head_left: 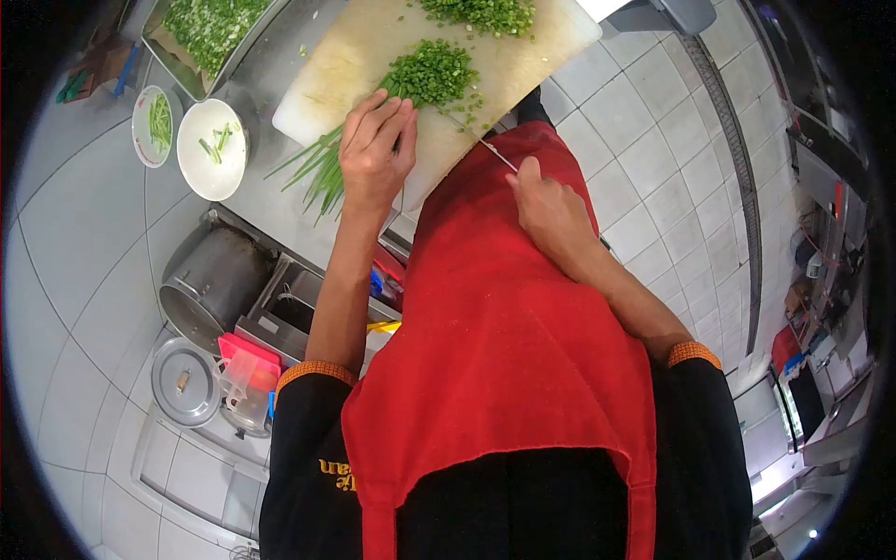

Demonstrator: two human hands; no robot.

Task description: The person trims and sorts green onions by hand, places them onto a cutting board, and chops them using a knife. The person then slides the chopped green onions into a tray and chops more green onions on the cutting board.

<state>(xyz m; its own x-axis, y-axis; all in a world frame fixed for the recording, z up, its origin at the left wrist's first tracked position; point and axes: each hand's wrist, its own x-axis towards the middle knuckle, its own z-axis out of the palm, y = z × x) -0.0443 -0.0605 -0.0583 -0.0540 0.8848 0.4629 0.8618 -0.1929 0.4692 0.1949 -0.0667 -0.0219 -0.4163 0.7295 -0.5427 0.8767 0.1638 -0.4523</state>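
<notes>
My left hand has its fingers curled over a bunch of spring onions, pressing it onto the white cutting board. The long green stalks stick out past the board's near left edge. Just beyond my fingertips is a heap of finely chopped spring onion, and a second chopped heap lies farther back. My right hand is closed round the handle of a knife. The thin blade points toward the chopped heap; part of it is hard to make out.
A metal tray of chopped greens stands at the back left. Two bowls with some cut green pieces stand beside the board. Lower left are a large metal pot and a round lid. Tiled floor lies to the right.
</notes>
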